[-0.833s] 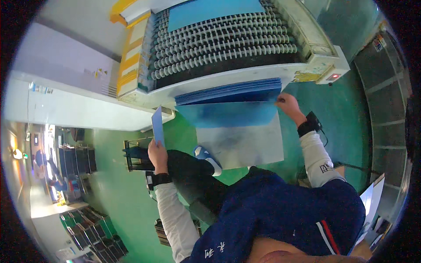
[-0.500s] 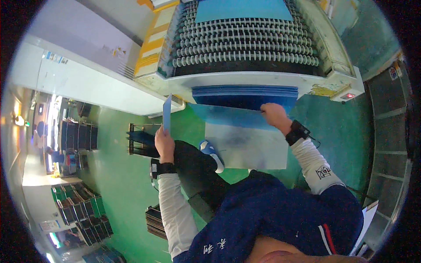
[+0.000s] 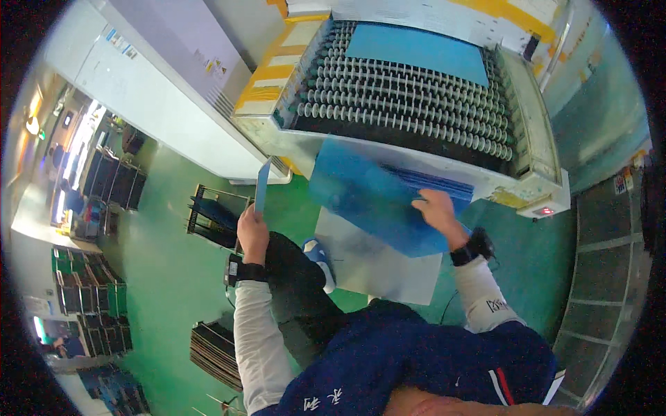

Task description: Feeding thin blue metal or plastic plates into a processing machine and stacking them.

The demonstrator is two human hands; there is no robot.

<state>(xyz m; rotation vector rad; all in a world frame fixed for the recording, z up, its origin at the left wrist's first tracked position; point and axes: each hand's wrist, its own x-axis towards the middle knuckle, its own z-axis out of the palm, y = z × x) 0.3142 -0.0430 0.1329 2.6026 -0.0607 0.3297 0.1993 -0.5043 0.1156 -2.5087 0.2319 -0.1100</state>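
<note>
My left hand (image 3: 252, 234) is closed on the lower end of a thin blue panel (image 3: 262, 186), seen nearly edge-on and held upright. My right hand (image 3: 438, 213) pinches the upper edge of a larger blue sheet (image 3: 357, 191), which hangs slanted and smeared by motion. Behind it, a stack of blue sheets (image 3: 454, 188) leans against the front of the roller conveyor (image 3: 485, 177), partly hidden by the moving sheet. A pale grey board (image 3: 409, 281) lies below, in front of my feet.
Another blue sheet (image 3: 420, 52) rests on the conveyor's white wheel rollers (image 3: 402, 114). A slotted rack (image 3: 211, 216) stands left of my leg, and a pile of dark panels (image 3: 216, 353) sits behind it. A white cabinet (image 3: 159, 90) runs along the left; grey shelving (image 3: 603, 277) is at right.
The blue sheet in my right hand has swung out from the stack, its left end higher and its right end lower. My left hand still holds its panel. The view has turned slightly.
</note>
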